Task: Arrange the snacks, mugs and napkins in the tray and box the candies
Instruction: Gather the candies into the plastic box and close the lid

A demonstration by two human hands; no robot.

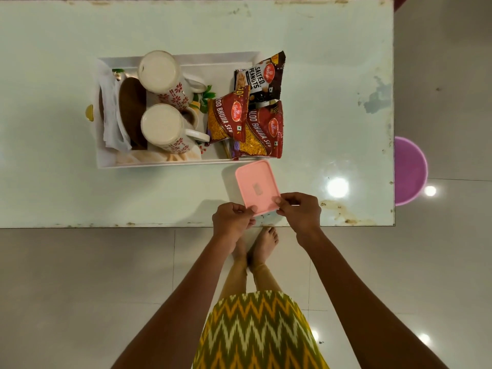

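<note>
A white tray (159, 163) on the table holds two upside-down white mugs with red patterns (165, 75) (167, 129), white napkins (111, 123) at its left end, and snack packets at its right end: a dark salted-peanuts packet (266, 78) and two red bhujia packets (229, 115) (266, 131). A pink-lidded box (257, 186) sits near the table's front edge, just below the tray. My left hand (231, 219) grips its near left corner and my right hand (299, 211) pinches its near right corner. No candies are visible; the box's inside is hidden by the lid.
The pale green glass table (53, 195) has worn patches at the right (340, 209). A purple round stool or tub (410, 171) stands past its right edge. My bare feet (263, 243) stand on a tiled floor below the front edge.
</note>
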